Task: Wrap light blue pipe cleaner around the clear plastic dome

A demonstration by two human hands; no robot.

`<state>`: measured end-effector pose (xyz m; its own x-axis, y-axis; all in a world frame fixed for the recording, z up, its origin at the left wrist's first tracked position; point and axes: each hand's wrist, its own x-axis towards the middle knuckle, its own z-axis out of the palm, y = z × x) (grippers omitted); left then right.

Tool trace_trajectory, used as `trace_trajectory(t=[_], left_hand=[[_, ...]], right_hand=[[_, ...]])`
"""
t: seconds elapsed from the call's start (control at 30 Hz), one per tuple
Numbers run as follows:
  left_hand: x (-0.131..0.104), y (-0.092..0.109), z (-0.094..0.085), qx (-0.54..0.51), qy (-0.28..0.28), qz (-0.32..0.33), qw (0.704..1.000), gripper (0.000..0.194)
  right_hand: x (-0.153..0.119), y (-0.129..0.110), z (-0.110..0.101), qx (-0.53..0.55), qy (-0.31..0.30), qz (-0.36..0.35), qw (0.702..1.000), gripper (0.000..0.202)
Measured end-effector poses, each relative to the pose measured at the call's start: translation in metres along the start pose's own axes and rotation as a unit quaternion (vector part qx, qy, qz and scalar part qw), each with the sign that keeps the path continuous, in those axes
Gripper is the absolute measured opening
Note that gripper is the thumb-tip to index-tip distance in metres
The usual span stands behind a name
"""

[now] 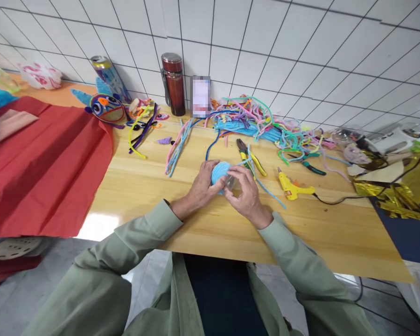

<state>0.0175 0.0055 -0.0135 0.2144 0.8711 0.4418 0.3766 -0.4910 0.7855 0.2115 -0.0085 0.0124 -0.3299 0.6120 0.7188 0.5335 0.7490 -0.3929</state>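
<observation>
A rounded piece covered in coils of light blue pipe cleaner [220, 172] is held between both hands above the table. My left hand [200, 189] is closed round its left side, thumb lying along the near face. At the right, a clear, plastic-looking part [235, 185] of the piece shows beneath my right hand [245, 195], whose fingers are curled round it. Just beyond my right hand lie pliers [257, 164] with yellow and green handles. A loose light blue pipe cleaner [270, 192] stretches to the right of that hand.
Heaped pipe cleaners [252, 128] lie along the tiled wall. A yellow glue gun [293, 185] trails a black cord at right. Behind stand a brown flask [175, 86], a can [110, 77] and a colourful fish-like craft [107, 108]. Red cloth [56, 163] covers the left side.
</observation>
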Motion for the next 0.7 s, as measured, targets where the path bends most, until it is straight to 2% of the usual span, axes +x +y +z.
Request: trace_trajectory(t=[0.33, 0.53, 0.7], left_hand=[[-0.001, 0.005, -0.004, -0.023, -0.011, 0.0, 1.0, 0.05], [-0.001, -0.004, -0.001, -0.011, -0.014, 0.013, 1.0, 0.067], [-0.001, -0.006, -0.001, -0.01, -0.02, 0.014, 1.0, 0.067]], right_hand=[[-0.004, -0.001, -0.001, -0.01, -0.009, 0.016, 1.0, 0.046], [-0.005, 0.002, 0.0, -0.009, 0.004, 0.004, 1.0, 0.046], [-0.005, 0.003, 0.001, -0.015, 0.003, 0.009, 1.0, 0.043]])
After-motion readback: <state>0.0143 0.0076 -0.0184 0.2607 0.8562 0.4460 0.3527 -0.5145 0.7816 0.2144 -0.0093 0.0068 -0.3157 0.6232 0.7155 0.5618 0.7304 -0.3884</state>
